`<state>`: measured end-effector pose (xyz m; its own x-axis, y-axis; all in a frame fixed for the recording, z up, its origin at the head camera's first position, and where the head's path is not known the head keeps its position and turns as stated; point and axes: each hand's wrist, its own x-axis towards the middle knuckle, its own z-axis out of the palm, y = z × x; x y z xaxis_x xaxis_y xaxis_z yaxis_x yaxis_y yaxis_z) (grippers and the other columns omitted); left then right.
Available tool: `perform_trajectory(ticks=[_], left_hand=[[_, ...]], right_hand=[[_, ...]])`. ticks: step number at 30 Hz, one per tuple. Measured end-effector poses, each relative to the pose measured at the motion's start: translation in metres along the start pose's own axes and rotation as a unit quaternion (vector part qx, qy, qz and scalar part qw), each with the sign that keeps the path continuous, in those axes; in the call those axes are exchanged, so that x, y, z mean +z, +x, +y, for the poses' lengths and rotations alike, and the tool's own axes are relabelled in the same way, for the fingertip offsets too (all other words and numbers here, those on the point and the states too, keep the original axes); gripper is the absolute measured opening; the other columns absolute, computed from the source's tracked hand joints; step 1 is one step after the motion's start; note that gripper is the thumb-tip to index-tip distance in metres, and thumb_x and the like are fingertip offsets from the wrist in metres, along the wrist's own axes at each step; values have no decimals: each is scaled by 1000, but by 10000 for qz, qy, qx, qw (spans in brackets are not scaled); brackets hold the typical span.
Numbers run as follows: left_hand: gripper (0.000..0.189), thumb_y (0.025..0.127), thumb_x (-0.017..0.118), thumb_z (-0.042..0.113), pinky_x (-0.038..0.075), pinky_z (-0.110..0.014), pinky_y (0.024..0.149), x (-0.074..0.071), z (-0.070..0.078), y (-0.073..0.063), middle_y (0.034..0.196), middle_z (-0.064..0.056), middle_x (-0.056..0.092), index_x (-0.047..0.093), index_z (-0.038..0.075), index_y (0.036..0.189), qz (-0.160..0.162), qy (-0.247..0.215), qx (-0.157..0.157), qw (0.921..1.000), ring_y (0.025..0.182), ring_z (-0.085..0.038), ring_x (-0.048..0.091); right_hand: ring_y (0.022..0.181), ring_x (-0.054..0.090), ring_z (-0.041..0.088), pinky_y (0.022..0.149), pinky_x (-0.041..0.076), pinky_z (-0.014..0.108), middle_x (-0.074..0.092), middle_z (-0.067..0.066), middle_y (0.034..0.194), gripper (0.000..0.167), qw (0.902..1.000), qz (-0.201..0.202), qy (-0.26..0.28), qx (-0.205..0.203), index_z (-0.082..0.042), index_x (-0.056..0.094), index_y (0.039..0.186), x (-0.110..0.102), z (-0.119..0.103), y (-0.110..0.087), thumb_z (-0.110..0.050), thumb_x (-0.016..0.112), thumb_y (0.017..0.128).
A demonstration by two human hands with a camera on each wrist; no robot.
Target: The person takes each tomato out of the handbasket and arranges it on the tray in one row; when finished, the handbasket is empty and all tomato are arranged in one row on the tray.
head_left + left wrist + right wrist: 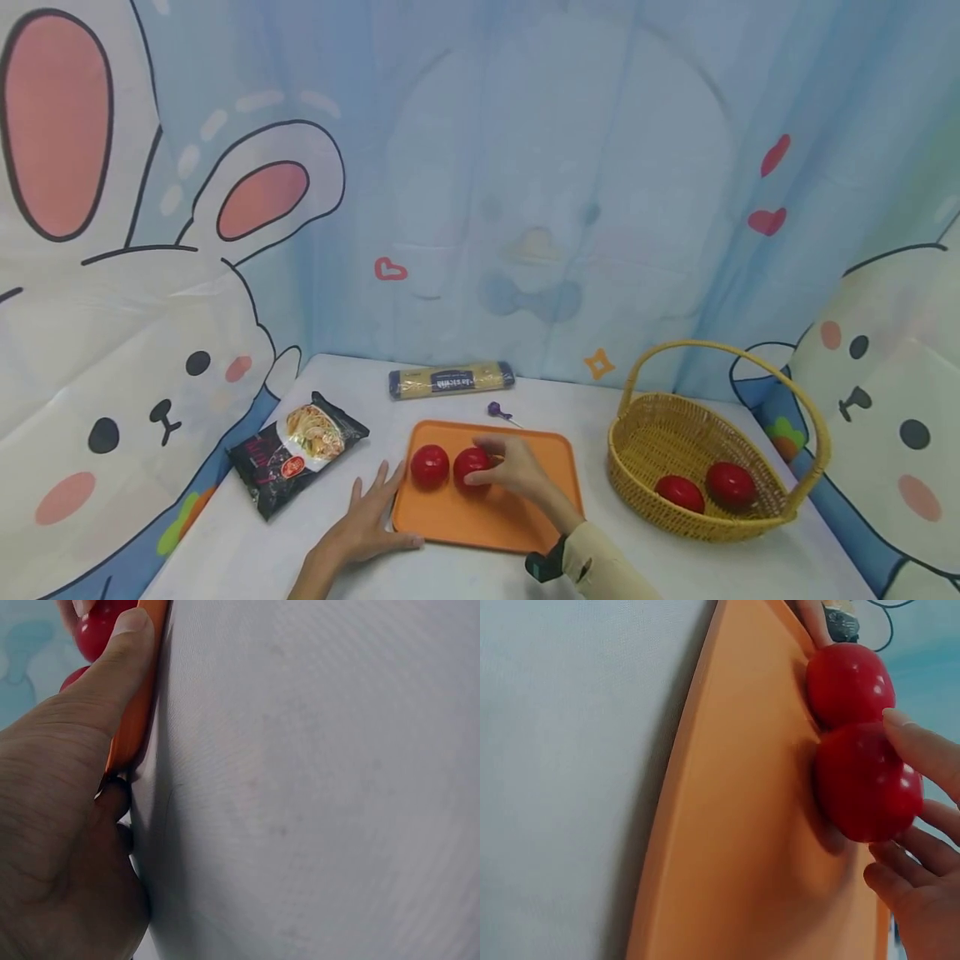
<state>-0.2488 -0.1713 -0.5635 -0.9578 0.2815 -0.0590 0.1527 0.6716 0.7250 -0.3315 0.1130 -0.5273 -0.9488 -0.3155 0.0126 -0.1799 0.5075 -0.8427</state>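
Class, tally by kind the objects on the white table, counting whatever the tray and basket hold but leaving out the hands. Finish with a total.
Red fruits: 4
Food packets: 2
Orange tray: 1
Yellow basket: 1
Purple lollipop-like item: 1
Total: 9

The tray [525,527] is orange. The two fruits [430,467] nearer its left edge are shiny red. By the right edge of the white table [240,558], the basket [637,493] is yellow-brown with a woven pattern. By the left edge, the bag [300,454] is black with a white patch. By the back edge, the packet [450,381] is yellow with dark blue ends.
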Motion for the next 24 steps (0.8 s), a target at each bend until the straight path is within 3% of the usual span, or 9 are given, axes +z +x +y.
perform_trajectory(ticks=[3,5,8,12,15,20,24], left_hand=[[124,78,96,50,-8,-71,129,0,0,1,175,-25,25,27,7,171,35,-1,37,10000,165,-48,9],[124,78,96,50,-9,-71,129,0,1,2,175,-26,24,26,7,171,64,-20,71,10000,165,-48,9],[125,77,96,50,-9,-71,129,-2,3,2,176,-26,23,26,7,172,92,-11,62,9999,165,-48,9],[126,77,96,53,-10,-69,129,-2,3,3,176,-25,22,26,9,172,35,-35,-72,10000,165,-46,8],[127,76,95,57,-12,-69,129,0,-2,5,176,-25,22,27,8,171,23,-146,-61,9999,165,-47,7],[130,74,92,64,-15,-68,129,2,-9,5,177,-24,21,27,9,172,21,-223,21,9997,165,-47,5],[130,74,92,65,-16,-68,129,2,-10,3,176,-25,21,27,9,171,27,-218,18,9998,165,-48,5]], right_hand=[[134,64,42,112,54,55,71,20,139,64,9997,75,-58,-208,1,69,140,-14,-5,-3,-23,94,86],[132,66,41,113,54,56,72,20,137,60,9986,41,-216,-481,1,70,137,-35,-11,-8,-22,93,87],[126,70,41,109,57,54,75,19,130,54,9930,-214,-484,-1054,2,72,132,-80,-20,-17,-19,92,87],[119,73,40,102,62,46,77,17,126,49,9838,-779,-610,-1493,3,72,132,-148,-25,-38,-16,89,90],[117,75,36,99,64,40,76,20,126,49,9824,-1234,-470,-1320,6,69,135,-195,-19,-52,-13,86,93],[117,75,33,91,65,30,71,30,131,55,9827,-1748,-249,-568,16,60,140,-256,14,-63,-9,83,96],[119,72,42,92,65,34,69,31,134,61,9829,-1704,-696,62,19,57,140,-288,41,-69,-13,83,96]])
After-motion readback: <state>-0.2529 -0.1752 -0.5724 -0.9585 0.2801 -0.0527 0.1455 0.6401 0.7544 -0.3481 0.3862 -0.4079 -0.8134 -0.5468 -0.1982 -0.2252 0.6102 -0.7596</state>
